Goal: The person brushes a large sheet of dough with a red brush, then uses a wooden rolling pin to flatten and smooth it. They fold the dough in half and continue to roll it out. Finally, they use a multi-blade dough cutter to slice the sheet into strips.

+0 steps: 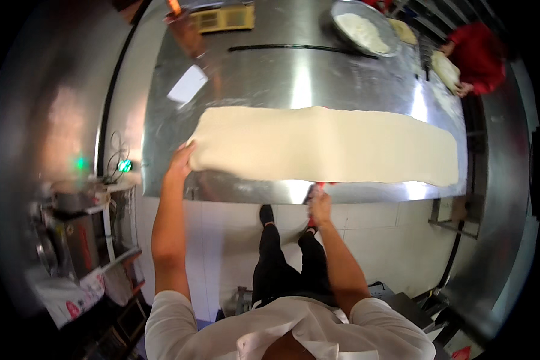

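Observation:
A long, pale sheet of dough (378,147) lies across the steel table (264,78), parallel to its front edge. My left hand (181,157) grips the dough's left end with closed fingers. My right hand (319,205) is closed on a red-and-black tool (312,195) at the table's front edge, just below the middle of the sheet. Most of the tool is hidden by the dough and my hand; a little red also shows at the sheet's far edge.
A white card-like scraper (188,84), dark bar (270,47), flour bowl (366,33) and yellow tray (228,18) sit behind the dough. At back right a red-clothed person (480,57) handles another dough piece (445,69). Shelving (108,222) stands at left.

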`<control>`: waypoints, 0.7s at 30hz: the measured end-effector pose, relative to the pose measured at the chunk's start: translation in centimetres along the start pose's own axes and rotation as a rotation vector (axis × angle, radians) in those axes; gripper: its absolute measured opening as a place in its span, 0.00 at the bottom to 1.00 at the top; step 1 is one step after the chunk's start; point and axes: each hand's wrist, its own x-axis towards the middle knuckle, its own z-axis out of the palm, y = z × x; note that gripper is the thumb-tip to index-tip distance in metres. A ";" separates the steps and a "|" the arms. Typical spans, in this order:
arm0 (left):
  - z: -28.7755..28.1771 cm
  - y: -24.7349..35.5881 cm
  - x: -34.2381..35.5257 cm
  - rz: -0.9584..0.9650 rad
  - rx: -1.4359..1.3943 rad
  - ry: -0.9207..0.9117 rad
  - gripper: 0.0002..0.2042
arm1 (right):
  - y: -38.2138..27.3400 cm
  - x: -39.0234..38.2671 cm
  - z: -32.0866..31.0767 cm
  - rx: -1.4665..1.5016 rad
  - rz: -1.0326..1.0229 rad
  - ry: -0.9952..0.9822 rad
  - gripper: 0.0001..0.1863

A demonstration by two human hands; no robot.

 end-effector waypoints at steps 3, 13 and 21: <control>-0.4 -1.2 0.4 -0.006 0.006 0.036 0.19 | -0.8 3.4 -11.4 0.044 0.044 0.116 0.27; 5.2 -4.3 -6.4 -0.182 0.035 -0.017 0.24 | 1.8 6.7 -23.8 -0.072 -0.032 0.174 0.29; 12.2 -14.3 -12.9 0.006 -0.266 0.314 0.27 | 2.3 11.9 -49.1 0.137 0.066 0.227 0.29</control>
